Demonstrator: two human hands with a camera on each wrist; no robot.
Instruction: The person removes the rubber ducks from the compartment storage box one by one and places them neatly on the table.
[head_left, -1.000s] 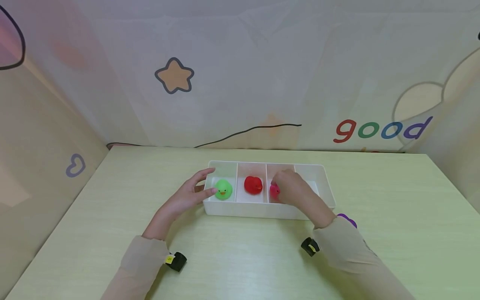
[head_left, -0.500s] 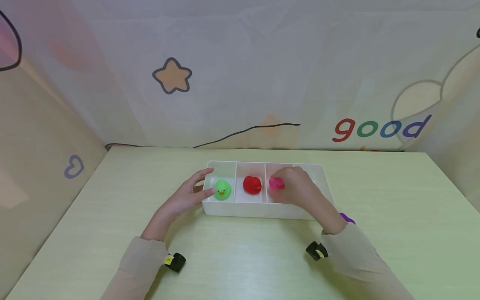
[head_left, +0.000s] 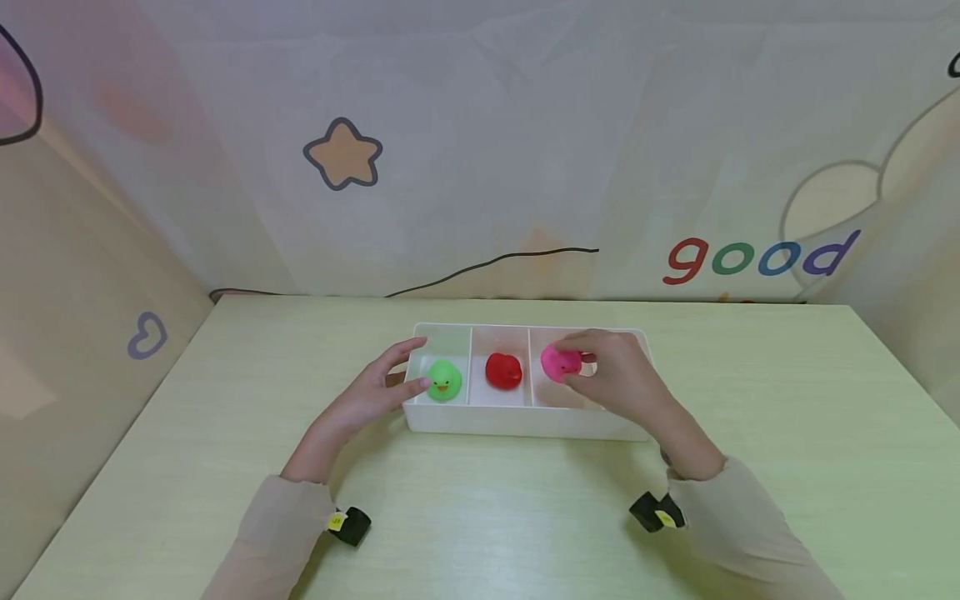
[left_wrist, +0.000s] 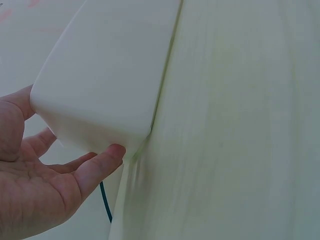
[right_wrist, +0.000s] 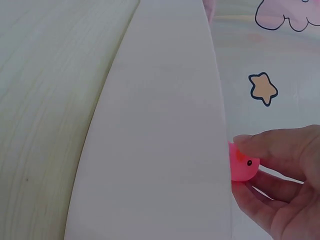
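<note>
A long white divided tray (head_left: pixel 510 420) lies on the table. My left hand (head_left: pixel 370 394) holds its left end, forefinger near the back corner and thumb at the front; fingers rest against the end wall in the left wrist view. Beside that thumb, in the leftmost compartment, sits a green rubber duck (head_left: pixel 444 381). A red rubber duck (head_left: pixel 503 372) occupies the compartment to its right. Over the third compartment my right hand (head_left: pixel 622 379) pinches a pink rubber duck (head_left: pixel 556 364) between thumb and fingers; its eye shows in the right wrist view. The fourth compartment is mostly hidden behind this hand.
The pale wooden table (head_left: pixel 480 517) extends around the tray. A printed cloth (head_left: pixel 480 167) hangs along the back and sides. Black wrist cameras (head_left: pixel 350 526) sit below both sleeves.
My right hand has drawn the pink duck up and slightly right from the third compartment, its wrist shifting right. A purple thing by the right sleeve is now hidden. My left hand stays put.
</note>
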